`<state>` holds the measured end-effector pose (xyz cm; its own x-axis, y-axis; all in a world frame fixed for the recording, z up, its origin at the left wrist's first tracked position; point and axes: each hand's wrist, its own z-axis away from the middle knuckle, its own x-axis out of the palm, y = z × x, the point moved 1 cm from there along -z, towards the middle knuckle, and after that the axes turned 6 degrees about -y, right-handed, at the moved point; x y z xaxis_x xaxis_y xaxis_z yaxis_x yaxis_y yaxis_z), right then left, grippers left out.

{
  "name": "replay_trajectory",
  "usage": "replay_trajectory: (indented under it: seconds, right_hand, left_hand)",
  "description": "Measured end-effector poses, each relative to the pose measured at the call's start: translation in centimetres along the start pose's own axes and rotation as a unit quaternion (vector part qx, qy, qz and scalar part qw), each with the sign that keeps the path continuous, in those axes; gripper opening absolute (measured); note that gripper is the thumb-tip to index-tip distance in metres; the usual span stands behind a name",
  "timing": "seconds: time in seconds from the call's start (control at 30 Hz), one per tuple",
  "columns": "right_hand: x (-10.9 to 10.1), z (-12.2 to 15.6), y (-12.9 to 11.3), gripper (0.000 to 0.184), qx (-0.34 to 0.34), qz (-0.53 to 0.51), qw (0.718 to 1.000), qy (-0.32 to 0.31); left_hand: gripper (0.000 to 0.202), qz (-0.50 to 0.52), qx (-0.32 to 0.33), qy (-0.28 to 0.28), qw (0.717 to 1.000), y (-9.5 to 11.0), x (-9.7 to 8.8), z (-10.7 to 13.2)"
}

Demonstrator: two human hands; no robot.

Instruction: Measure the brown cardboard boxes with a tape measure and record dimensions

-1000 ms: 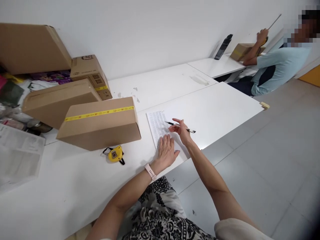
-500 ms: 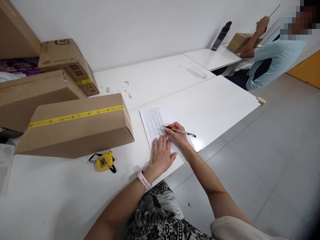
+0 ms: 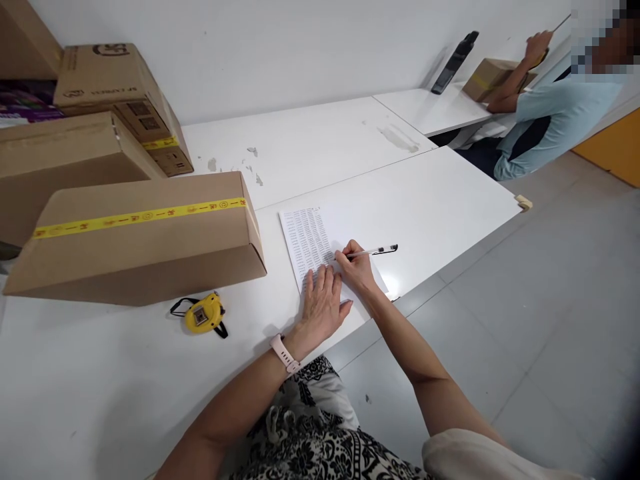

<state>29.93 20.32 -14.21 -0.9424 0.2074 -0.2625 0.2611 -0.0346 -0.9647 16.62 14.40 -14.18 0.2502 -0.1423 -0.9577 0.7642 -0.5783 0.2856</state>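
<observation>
A sheet of paper (image 3: 306,237) with columns of small dark marks lies on the white table (image 3: 425,200). My left hand (image 3: 324,303) rests flat on its lower part, fingers spread, a pale pink watch band on the wrist. Just right of it, my right hand (image 3: 357,267) is closed around a pen (image 3: 377,251) with a clear barrel. The pen's tip is down at the paper, beside the columns; its back end points right. Both hands hide the lower part of the sheet.
A yellow tape measure (image 3: 204,313) lies left of my hands, before a cardboard box (image 3: 150,230) with yellow tape. More boxes (image 3: 115,93) stand behind. At the far right sits another person (image 3: 555,120) near a small box (image 3: 487,80) and a black bottle (image 3: 455,63).
My view has shifted slightly. The pen has swung more upright, its tip lowered to the paper a little to the right. My left hand stays flat on the sheet.
</observation>
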Motion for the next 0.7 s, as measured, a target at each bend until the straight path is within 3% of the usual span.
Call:
replay_trajectory:
  seconds: [0.7]
  right_hand:
    - [0.18, -0.13, 0.41, 0.026, -0.008, 0.008, 1.000, -0.009]
  left_hand:
    - [0.066, -0.031, -0.006, -0.017, 0.999, 0.17, -0.59, -0.02]
